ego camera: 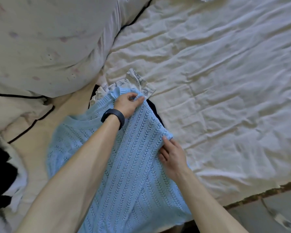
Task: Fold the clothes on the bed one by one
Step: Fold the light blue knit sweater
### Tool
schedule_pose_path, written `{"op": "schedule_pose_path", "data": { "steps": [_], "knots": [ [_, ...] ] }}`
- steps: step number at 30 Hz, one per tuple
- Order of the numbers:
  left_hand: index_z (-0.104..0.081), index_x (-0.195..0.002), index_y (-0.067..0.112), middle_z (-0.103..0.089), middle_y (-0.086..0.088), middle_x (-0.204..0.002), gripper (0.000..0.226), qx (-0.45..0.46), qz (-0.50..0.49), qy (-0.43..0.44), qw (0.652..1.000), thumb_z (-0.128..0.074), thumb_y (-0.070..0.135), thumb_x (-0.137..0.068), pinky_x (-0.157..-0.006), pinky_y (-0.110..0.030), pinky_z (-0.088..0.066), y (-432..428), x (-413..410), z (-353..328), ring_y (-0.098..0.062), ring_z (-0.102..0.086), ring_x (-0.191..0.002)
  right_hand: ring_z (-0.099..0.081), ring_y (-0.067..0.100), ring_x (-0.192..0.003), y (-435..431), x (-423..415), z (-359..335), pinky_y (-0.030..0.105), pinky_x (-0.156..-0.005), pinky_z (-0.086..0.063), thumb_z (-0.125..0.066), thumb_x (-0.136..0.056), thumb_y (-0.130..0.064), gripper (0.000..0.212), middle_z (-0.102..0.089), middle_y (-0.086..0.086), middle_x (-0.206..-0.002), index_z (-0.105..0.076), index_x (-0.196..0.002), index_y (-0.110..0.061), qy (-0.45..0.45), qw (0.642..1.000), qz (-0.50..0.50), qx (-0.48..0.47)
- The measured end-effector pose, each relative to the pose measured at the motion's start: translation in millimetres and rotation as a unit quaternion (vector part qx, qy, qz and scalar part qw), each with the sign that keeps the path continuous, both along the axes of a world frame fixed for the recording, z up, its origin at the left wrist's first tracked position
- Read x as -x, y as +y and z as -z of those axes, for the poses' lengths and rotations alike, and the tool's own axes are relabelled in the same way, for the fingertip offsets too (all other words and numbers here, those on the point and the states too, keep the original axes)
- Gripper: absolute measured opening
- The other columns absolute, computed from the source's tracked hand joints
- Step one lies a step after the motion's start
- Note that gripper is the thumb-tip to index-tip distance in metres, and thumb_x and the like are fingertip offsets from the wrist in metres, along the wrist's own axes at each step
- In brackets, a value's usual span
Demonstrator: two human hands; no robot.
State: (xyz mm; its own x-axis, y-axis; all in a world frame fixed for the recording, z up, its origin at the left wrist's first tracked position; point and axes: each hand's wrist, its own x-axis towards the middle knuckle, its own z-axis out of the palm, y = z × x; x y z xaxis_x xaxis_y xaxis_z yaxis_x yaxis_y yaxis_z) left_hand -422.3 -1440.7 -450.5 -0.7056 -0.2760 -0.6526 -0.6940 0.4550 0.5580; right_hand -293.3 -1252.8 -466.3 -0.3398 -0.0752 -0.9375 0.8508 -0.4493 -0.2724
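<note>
Both hands pinching the blue knit sweater (134, 167)

Left hand (128, 104) nips the far folded edge between thumb and fingers, and the right hand (172, 157) grips the near cuff. The sweater's spread on the wrinkled bed sheet (225, 81), its top overlapping a printed white garment (136, 79), with a pillow (49, 39) to the left.

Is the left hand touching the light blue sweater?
Touching. The head view shows the left hand pinching the upper edge of the light blue sweater between thumb and fingers.
</note>
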Motion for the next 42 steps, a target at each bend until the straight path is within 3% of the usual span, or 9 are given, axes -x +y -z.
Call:
{"op": "schedule_pose_path", "data": {
  "steps": [4,7,10,13,16,19,22,33,42],
  "knots": [
    [-0.049,-0.144,0.013,-0.056,0.005,-0.121,0.061,-0.048,0.017,-0.016,0.999,-0.075,0.025,-0.09,-0.103,-0.03,-0.044,1.6,-8.4,-0.8,-0.01,-0.054,-0.114,-0.05,0.013,-0.056,9.0,-1.4,0.0,0.022,-0.049,-0.039,-0.072,-0.094,-0.017,0.011,-0.058,-0.001,-0.065,-0.065,-0.096,-0.009,0.054,0.976,-0.176,-0.115],
    [-0.042,-0.149,0.026,-0.062,0.007,-0.106,0.066,-0.049,-0.055,0.045,0.996,-0.07,0.01,-0.091,-0.091,-0.028,-0.05,1.4,-40.3,-8.3,-0.006,-0.062,-0.092,-0.064,0.011,-0.059,20.7,2.7,-10.6,0.023,-0.057,-0.044,-0.076,-0.091,-0.033,0.023,-0.07,-0.005,-0.07,-0.068,-0.096,-0.012,0.082,0.926,-0.318,-0.188],
    [-0.049,-0.141,0.024,-0.062,0.004,-0.118,0.049,0.133,-0.045,0.149,0.979,-0.06,0.019,-0.094,-0.094,-0.037,-0.051,10.5,-99.2,-16.0,-0.014,-0.059,-0.106,-0.064,0.009,-0.076,29.6,6.8,-25.4,0.028,-0.062,-0.041,-0.07,-0.091,-0.045,0.019,-0.067,-0.014,-0.078,-0.066,-0.089,-0.027,0.154,0.786,-0.503,-0.325],
    [-0.051,-0.138,0.016,-0.052,-0.006,-0.14,0.049,0.288,0.045,0.205,0.934,-0.052,0.029,-0.091,-0.104,-0.046,-0.041,37.1,-176.6,-4.6,-0.025,-0.048,-0.127,-0.063,0.02,-0.09,19.0,12.4,-30.5,0.035,-0.078,-0.045,-0.063,-0.095,-0.032,0.012,-0.064,-0.005,-0.093,-0.066,-0.098,-0.021,0.369,0.688,-0.469,-0.412],
    [-0.036,-0.153,0.02,-0.028,-0.002,-0.162,0.062,0.293,0.129,0.151,0.935,-0.047,0.038,-0.094,-0.116,-0.053,-0.024,68.7,-243.7,14.4,-0.022,-0.029,-0.148,-0.057,0.03,-0.12,-17.6,21.7,-19.6,0.038,-0.101,-0.042,-0.053,-0.097,-0.035,0.038,-0.063,0.009,-0.128,-0.064,-0.125,-0.011,0.546,0.549,-0.479,-0.414],
    [-0.016,-0.16,0.032,-0.009,0.005,-0.168,0.069,0.307,0.155,0.081,0.936,-0.038,0.056,-0.098,-0.121,-0.058,-0.007,66.2,-287.7,39.1,-0.018,-0.009,-0.155,-0.02,0.026,-0.155,-52.2,33.9,4.7,0.05,-0.124,-0.019,-0.04,-0.102,-0.053,0.065,-0.028,0.006,-0.166,-0.036,-0.158,-0.021,0.57,0.409,-0.593,-0.395],
    [-0.009,-0.159,0.041,-0.005,0.006,-0.168,0.073,0.325,0.173,0.024,0.929,-0.029,0.071,-0.095,-0.12,-0.058,0.006,48.9,-321.7,57.1,-0.018,-0.001,-0.155,0.013,0.014,-0.156,-56.3,52.8,39.5,0.057,-0.125,0.001,-0.022,-0.1,-0.072,0.076,0.009,-0.007,-0.171,0.0,-0.163,-0.037,0.512,0.314,-0.695,-0.395],
    [-0.015,-0.158,0.043,-0.011,0.001,-0.168,0.065,0.32,0.033,-0.059,0.945,-0.029,0.064,-0.097,-0.121,-0.06,-0.002,33.8,-462.3,47.0,-0.026,-0.007,-0.155,0.015,0.034,-0.156,-77.2,-63.2,15.8,0.066,-0.121,0.004,-0.032,-0.095,-0.073,0.085,0.012,0.008,-0.17,-0.006,-0.164,-0.03,0.509,0.35,-0.67,-0.412],
    [-0.029,-0.156,0.034,-0.023,-0.004,-0.165,0.071,0.348,-0.044,0.012,0.936,-0.046,0.056,-0.09,-0.121,-0.054,-0.004,-12.8,-546.0,19.1,-0.027,-0.025,-0.151,-0.011,0.039,-0.156,-94.7,-254.8,37.2,0.074,-0.115,-0.016,-0.048,-0.101,-0.057,0.066,-0.013,0.009,-0.17,-0.027,-0.16,-0.036,0.597,0.155,-0.749,-0.242]
  ]
}}
